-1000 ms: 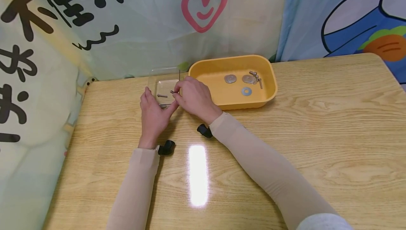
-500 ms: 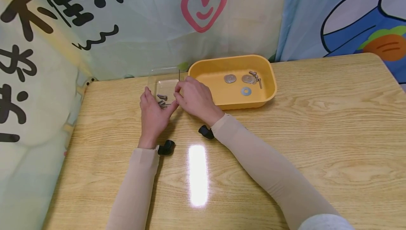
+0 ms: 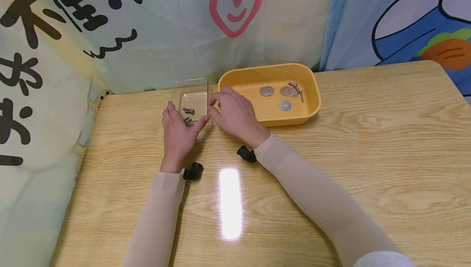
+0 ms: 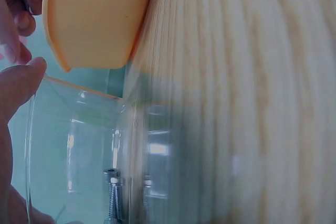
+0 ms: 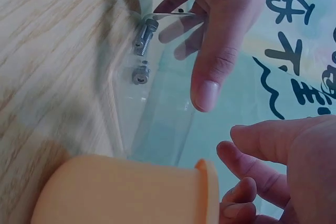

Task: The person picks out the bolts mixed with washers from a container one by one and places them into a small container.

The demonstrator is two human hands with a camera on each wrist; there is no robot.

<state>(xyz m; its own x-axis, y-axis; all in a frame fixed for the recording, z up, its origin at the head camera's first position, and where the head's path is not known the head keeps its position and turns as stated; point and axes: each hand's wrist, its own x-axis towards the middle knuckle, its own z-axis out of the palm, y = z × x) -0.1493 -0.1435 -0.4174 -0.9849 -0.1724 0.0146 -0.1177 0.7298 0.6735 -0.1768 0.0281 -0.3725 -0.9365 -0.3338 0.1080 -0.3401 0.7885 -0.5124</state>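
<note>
A clear plastic box stands at the back left of the table. My left hand holds it at the near end, with the thumb at the right corner and the fingers along the left side. Several metal bolts lie inside; in the right wrist view these socket-head bolts show through the clear wall. Just right of the box hovers my right hand, its fingers loosely bent and a gap between thumb and forefinger. Nothing shows between them in the right wrist view. Part of the yellow tray is hidden behind this hand.
Inside the yellow tray lie flat round washers, a blue-grey washer and several small bolts. A printed curtain hangs behind the table's back edge. Bright glare falls on the wooden tabletop in front.
My right hand has let go of a bolt, which now lies with the others in the clear box. It has then drawn back to the right. The left hand has stayed put.
</note>
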